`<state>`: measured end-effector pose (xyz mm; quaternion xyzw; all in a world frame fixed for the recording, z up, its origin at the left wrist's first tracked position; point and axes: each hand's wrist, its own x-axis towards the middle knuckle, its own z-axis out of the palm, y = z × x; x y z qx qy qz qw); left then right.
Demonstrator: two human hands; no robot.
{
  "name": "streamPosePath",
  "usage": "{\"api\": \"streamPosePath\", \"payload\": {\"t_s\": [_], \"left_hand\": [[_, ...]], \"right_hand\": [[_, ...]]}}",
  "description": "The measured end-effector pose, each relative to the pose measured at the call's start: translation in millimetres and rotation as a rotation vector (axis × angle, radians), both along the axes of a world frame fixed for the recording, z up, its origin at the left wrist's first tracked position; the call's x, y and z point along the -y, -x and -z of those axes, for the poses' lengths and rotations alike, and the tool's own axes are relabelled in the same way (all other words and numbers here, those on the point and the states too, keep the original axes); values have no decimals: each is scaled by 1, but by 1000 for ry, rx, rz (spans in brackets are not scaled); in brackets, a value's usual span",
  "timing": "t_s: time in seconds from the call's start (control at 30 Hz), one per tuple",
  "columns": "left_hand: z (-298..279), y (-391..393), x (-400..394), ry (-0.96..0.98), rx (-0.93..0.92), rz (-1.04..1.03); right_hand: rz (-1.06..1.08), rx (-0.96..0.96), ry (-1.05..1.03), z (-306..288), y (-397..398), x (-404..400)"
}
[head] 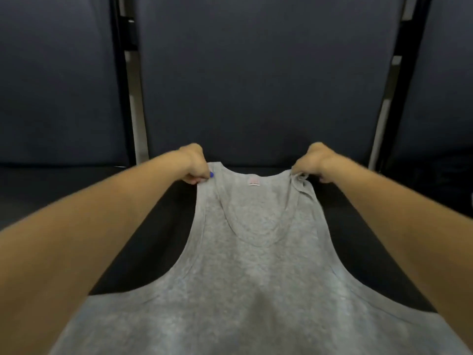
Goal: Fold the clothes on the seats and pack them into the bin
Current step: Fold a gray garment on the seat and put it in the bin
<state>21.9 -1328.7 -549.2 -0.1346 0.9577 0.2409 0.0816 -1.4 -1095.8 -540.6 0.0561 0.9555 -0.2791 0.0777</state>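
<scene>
Grey tank top (258, 272), unreadable neck label (253, 181)

Bare seat (158, 221) flanks the tank top (256, 278); backrest (256, 85) blocks beyond.

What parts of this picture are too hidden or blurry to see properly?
- Bottom hem of the gray tank top: cut off by the head view's lower edge.
- Label at the neckline: too small and blurred to read.
- Fingertips of the left hand and right hand: curled under the straps.
- The bin: outside the view.
</scene>
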Motion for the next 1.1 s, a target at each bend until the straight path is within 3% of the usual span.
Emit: {"api": "streamPosePath", "payload": {"t_s": [0.1, 0.23, 0.3, 0.43, 0.67, 0.87, 1.1], "left_hand": [[-6, 12, 6, 51, -135, 39], [-19, 24, 6, 62, -455, -68], [-30, 20, 3, -28, -501, -109], [-59, -9, -4, -313, -505, -122], [-130, -109, -14, -435, -450, 43], [-177, -208, -19, -406, -462, 161], [-174, -296, -21, -432, -402, 240]], "right_hand": [[-22, 2, -98, -15, 14, -1], [108, -426, -53, -31, 25, -6], [94, -484, -28, -39, 21, -8], [15, -423, 86, -61, -5, -20], [-125, -411, 368, -126, -105, -53], [-275, -425, 319, -160, -201, -77], [-382, -365, 170, -150, -293, -100]]}}
